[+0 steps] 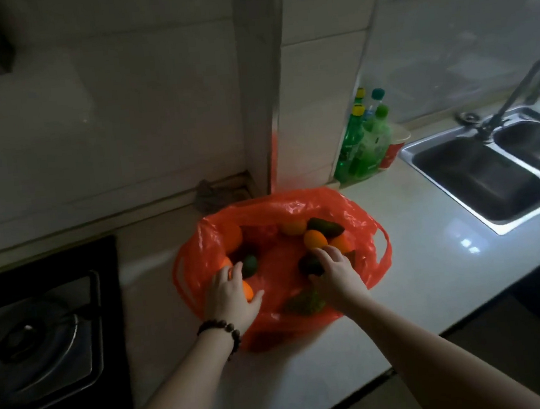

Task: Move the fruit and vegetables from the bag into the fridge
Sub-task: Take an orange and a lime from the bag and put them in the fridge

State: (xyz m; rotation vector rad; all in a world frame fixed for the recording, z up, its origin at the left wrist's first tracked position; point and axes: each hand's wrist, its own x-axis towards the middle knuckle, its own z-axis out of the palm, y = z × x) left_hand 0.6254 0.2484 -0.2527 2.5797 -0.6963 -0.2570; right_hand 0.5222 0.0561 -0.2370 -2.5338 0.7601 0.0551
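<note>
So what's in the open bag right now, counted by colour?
Orange fruit: 6, e.g., one partly under the left hand
Dark green pieces: 4, e.g., one under the right hand
Total: 10 visible in the red bag; dim light, more may be hidden.

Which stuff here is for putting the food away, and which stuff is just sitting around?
For the job: red bag, oranges, dark green fruit, left hand, right hand.

Just sitting there: green bottles, sink, tap, stove, red cup.
</note>
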